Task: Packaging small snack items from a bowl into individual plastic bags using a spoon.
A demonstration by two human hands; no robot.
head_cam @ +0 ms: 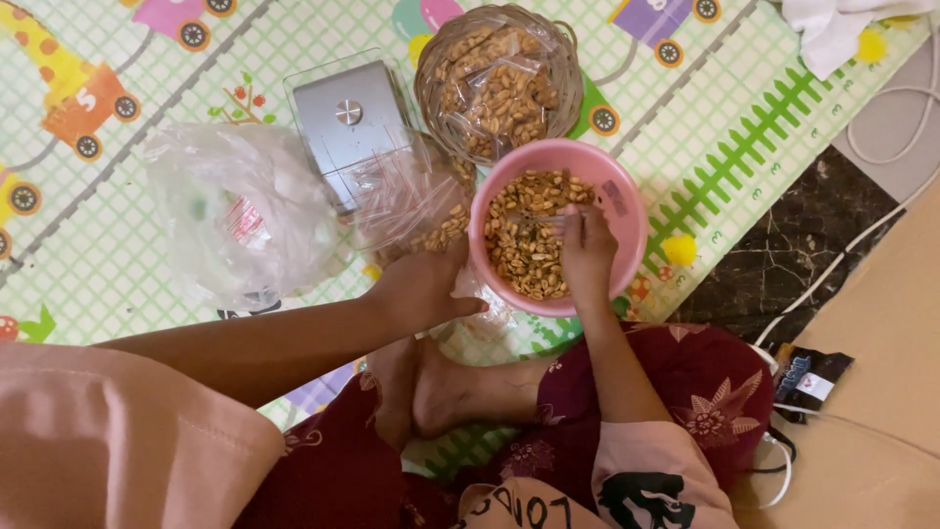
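Note:
A pink bowl [627, 211] full of peanuts [524, 245] sits on the play mat in front of me. My right hand [586, 250] is inside the bowl, fingers closed on a spoon-like tool over the nuts. Just left of the bowl, my left hand [423, 286] holds a small clear plastic bag [406, 201] with a few peanuts in it. Behind the bowl stands a woven basket [566, 69] holding several filled peanut bags [494, 93].
A small silver kitchen scale [343, 122] lies behind the clear bag. A crumpled plastic bag [240, 216] sits at the left. White cables [881, 147] and a dark packet [808, 377] lie on the right, by brown cardboard. My crossed legs and feet [460, 392] are below the bowl.

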